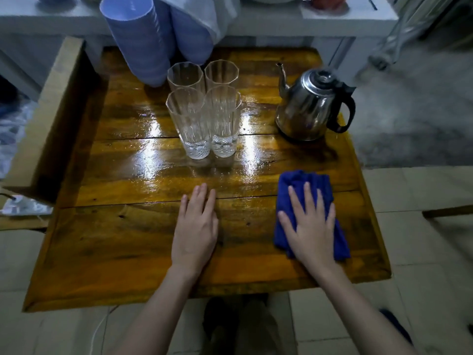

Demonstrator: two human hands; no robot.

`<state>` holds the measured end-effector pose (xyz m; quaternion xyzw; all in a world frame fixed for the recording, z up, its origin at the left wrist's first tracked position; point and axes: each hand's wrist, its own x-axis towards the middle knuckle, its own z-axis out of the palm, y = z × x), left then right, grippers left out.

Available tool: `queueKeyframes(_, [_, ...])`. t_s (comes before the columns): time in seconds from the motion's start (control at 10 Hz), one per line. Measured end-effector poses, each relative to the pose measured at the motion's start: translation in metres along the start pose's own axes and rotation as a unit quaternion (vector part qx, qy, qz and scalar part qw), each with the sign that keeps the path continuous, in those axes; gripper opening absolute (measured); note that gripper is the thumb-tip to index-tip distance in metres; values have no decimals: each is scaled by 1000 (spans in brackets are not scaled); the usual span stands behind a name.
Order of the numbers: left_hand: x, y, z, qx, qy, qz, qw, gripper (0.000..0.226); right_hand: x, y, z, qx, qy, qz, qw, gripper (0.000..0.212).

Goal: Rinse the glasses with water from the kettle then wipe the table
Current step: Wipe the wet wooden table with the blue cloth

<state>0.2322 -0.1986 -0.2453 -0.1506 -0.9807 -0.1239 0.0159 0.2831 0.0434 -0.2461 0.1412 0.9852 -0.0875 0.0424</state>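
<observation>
Four glasses [202, 108] stand upright in a tight cluster mid-table, kettle [311, 106] to their right, so rinsing looks done. Wiping is the step in hand: the cloth [304, 183] lies folded near the table's [122, 242] right front, long axis running away from the person. Right hand [311, 226] presses it flat, fingers spread, not clenched. Left hand [195, 226] rests empty and flat beside it. Unwiped wet sheen lies ahead and leftward.

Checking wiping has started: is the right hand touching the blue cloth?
Touching. The head view shows the right hand pressed flat on the blue cloth.
</observation>
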Motion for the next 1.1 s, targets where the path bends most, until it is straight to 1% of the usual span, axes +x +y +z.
queueKeyframes(0.1, [0,-1,0,3,-1,0,1000,52,22,-10,0,-2,4,33,999,66])
queueKeyframes(0.2, [1,0,0,-1,4,-5,1000,52,28,-55,5,6,-3,-12,1000,66])
queueKeyframes(0.3, [1,0,-1,-11,4,-5,1000,52,16,-81,10,16,-8,-62,998,66])
queueKeyframes(0.4, [2,-1,-2,-21,0,-3,1000,52,-19,-94,16,19,-15,-115,993,63])
queueKeyframes(0.5, [2,0,-2,-20,3,-3,1000,52,-39,-81,15,19,-17,-149,989,63])
queueKeyframes(0.6, [2,1,-2,-16,11,-3,1000,51,-49,-40,8,16,-19,-140,990,64])
queueKeyframes(0.7, [0,1,-3,-8,13,2,1000,51,-43,-6,0,11,-21,-96,995,65])
queueKeyframes(0.8, [0,3,-4,7,-3,4,1000,51,-24,34,-12,-8,-33,-62,998,68])
queueKeyframes(0.9, [0,4,-12,10,-31,3,999,50,-14,45,-20,-23,-72,-63,995,71])
queueKeyframes(1.0, [5,8,-42,-8,-73,-7,997,44,-1,37,-37,-57,-137,-39,988,72])
queueKeyframes(1.1, [10,8,-71,-36,-53,-17,998,38,0,18,-63,-85,-108,-41,990,66])
